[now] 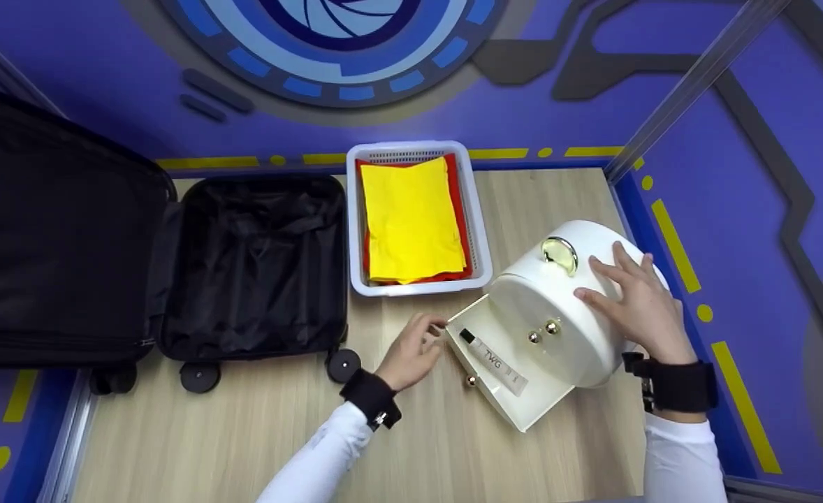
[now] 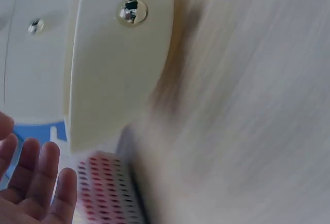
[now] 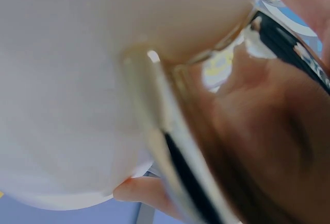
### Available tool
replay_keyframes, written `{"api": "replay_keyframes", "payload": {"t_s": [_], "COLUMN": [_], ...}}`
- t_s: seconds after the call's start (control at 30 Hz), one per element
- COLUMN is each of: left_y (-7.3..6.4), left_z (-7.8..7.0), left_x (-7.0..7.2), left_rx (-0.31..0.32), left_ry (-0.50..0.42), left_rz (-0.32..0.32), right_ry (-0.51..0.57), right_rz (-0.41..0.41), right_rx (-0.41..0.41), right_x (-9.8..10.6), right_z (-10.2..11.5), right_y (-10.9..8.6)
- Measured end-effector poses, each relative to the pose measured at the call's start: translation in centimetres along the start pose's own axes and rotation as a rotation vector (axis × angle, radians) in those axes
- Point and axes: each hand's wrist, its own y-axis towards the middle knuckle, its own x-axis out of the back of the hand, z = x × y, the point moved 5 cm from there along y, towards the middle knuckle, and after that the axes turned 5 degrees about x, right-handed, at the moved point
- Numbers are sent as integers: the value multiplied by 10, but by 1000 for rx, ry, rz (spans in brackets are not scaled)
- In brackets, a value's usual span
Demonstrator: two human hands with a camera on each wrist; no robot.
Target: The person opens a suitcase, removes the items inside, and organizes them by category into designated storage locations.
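Note:
A white rounded storage box stands at the right, its lower drawer pulled out toward the front left. Inside the drawer lies a pale tube with a black cap and the letters TWG. My left hand is at the drawer's left corner, fingertips right at its edge, fingers loosely bent. The left wrist view has the drawer front with its round metallic knob above those fingers. Spread fingers of my right hand rest on the box's top and side. A shiny gold handle fills much of the right wrist view.
An open black suitcase lies at the left, its small wheels facing forward. Beside it a white plastic basket contains yellow cloth over red cloth. Blue-purple panels border the wooden table.

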Motion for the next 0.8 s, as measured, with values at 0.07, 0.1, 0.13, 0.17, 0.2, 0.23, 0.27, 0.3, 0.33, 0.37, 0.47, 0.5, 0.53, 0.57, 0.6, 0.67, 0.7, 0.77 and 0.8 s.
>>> {"api": "replay_keyframes", "payload": {"t_s": [0.07, 0.1, 0.13, 0.17, 0.2, 0.23, 0.27, 0.3, 0.33, 0.37, 0.47, 0.5, 0.53, 0.57, 0.6, 0.67, 0.7, 0.77, 0.8], "left_y": [-5, -8, -10, -13, -15, -17, -20, -22, -25, -27, -33, -34, -35, -36, -36, -37, -37, -36, -36], "left_z": [14, 20, 26, 31, 36, 41, 45, 48, 51, 52, 55, 54, 54, 53, 52, 50, 49, 47, 46], "left_x": [3, 3, 2, 0, -2, -6, -11, -16, -22, -29, -48, -53, -58, -62, -66, -72, -74, -78, -80], "left_rx": [77, 112, 147, 187, 231, 267, 297, 322, 345, 366, 399, 409, 416, 416, 417, 408, 404, 385, 377], "left_ry": [-123, -163, -193, -216, -231, -247, -263, -282, -311, -335, -385, -390, -389, -378, -370, -357, -350, -349, -353], "left_rz": [-58, -87, -113, -136, -153, -162, -161, -147, -122, -87, 37, 73, 104, 126, 143, 165, 174, 187, 195], "right_ry": [3, 4, 6, 8, 10, 14, 17, 19, 22, 24, 25, 25, 25, 25, 25, 26, 26, 26, 27], "right_rz": [3, 4, 5, 7, 8, 10, 12, 13, 15, 17, 21, 22, 23, 24, 23, 23, 21, 18, 17], "right_rx": [-10, -13, -17, -19, -21, -22, -23, -23, -25, -28, -31, -32, -33, -34, -34, -33, -32, -28, -27], "right_x": [1, 1, 1, 1, 1, 1, 1, 0, 0, 0, -1, -1, -1, -1, -1, -1, 0, 0, 0], "right_z": [-1, -1, -1, -2, -2, -2, -2, -2, -2, -2, -2, -2, -2, -2, -1, -1, -1, -1, -1], "right_y": [-1, -1, -1, -1, -1, -1, 0, 0, 0, 0, 1, 1, 1, 1, 1, 1, 1, 1, 0]}}
